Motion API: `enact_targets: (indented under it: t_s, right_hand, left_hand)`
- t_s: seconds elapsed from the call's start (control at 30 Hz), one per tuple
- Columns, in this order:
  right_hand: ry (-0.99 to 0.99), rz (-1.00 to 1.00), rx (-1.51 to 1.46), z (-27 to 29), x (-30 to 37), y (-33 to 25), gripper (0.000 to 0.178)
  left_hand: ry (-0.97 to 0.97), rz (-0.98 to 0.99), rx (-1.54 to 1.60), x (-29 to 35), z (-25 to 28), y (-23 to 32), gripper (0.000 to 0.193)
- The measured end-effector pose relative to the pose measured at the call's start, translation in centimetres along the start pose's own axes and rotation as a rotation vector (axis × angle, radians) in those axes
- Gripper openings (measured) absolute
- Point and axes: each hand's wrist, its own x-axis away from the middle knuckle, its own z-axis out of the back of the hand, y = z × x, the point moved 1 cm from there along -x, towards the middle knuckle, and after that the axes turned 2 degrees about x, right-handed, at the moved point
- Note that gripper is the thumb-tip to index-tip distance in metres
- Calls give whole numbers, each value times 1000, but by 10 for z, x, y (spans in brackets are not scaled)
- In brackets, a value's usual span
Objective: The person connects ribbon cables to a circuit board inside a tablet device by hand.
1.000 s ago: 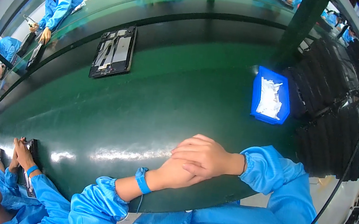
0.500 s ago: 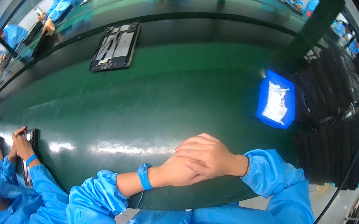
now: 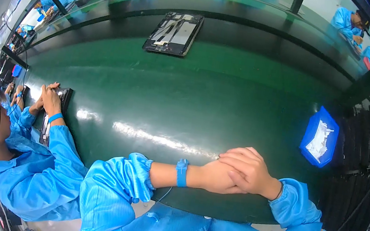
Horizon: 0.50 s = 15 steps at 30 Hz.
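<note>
My left hand [image 3: 214, 176] lies near the front edge of the green table, its fingers mostly hidden beneath my right hand. My right hand [image 3: 249, 172] rests across it, the fingers folded over its back and the thumb below. A blue wristband [image 3: 181, 173] with a thin cord circles my left wrist. Away from both hands, at the back of the table, lies an opened tablet-like device [image 3: 175, 34] with its inner parts showing. To the right of my hands, a blue bin [image 3: 311, 129] holds small white pieces [image 3: 321, 140].
At the left, a co-worker in blue has hands [image 3: 51, 100] on a dark device [image 3: 66, 98]. A raised shelf [image 3: 255, 30] runs along the back, with other people beyond it. Dark stacked material [image 3: 349, 188] stands at the right, and a black cable [image 3: 346, 221] hangs there.
The view has turned left, so the device, bin and my hands appear further right. More of the co-worker shows. My hands stay one over the other.
</note>
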Motion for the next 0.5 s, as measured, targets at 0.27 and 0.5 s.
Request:
enact_targets:
  t_s: [0.27,0.5]
  right_hand:
    - [9,-2,-16,1,6,9,31]
    - [10,-15,-30,1,13,18,33]
  left_hand:
    - [-16,-22,-32,-6,-7,-8,33]
    - [29,-85,-61,-13,-16,-16,32]
